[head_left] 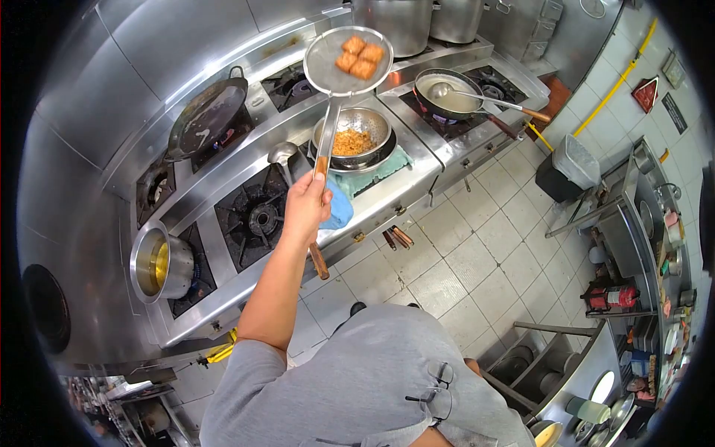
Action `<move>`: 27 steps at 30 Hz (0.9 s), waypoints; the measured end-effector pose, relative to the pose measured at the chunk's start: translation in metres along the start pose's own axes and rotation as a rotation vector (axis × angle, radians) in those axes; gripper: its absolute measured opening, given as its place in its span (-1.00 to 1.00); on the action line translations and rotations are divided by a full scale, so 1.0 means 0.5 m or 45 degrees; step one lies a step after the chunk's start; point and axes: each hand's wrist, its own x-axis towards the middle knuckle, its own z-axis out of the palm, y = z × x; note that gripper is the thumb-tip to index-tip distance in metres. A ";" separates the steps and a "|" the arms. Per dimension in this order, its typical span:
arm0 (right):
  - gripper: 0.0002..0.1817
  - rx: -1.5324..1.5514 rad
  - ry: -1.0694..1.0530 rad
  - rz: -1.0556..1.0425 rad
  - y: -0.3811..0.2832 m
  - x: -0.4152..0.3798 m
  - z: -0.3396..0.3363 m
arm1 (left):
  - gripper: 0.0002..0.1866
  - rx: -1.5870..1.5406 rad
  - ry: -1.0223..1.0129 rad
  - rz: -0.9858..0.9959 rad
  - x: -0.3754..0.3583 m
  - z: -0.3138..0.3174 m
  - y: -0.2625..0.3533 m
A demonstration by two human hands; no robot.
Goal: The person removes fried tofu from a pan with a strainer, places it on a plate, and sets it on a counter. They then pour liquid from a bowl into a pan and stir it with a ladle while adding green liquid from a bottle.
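My left hand (307, 203) is closed around the wooden handle of a long mesh strainer (324, 71), raised over the stove. Several golden-brown fried squares (361, 56) lie together in its mesh. Beneath the strainer, a perforated metal bowl (376, 123) holds orange-brown bits (352, 142) and rests on a green cloth (380, 176). A blue cloth (339, 207) is beside my wrist, partly behind it. Just left of the bowl sits a metal ladle (282, 153). My right hand is out of view; only bits of skin show at the right of my grey shirt.
A pot of yellow oil (153, 262) stands at the left burner. Behind it is a dark wok (208, 115). On the right, a pan (454, 106) of pale liquid has a ladle across it. Large pots (392, 26) line the back. A bin (570, 167) stands by the wall.
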 end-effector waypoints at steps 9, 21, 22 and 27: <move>-0.55 0.248 0.141 0.111 -0.110 -0.029 -0.084 | -0.81 0.057 0.088 -0.388 0.087 -0.054 -0.191; -0.41 0.177 0.042 0.156 -0.023 -0.025 0.003 | -0.82 -0.038 -0.003 -0.173 0.026 -0.043 -0.039; -0.40 0.174 0.048 0.119 -0.026 -0.032 -0.003 | -0.82 -0.013 0.005 -0.088 0.021 -0.034 -0.025; -0.40 0.074 0.007 0.084 -0.035 0.000 -0.012 | -0.81 -0.120 -0.026 0.009 0.028 -0.012 -0.024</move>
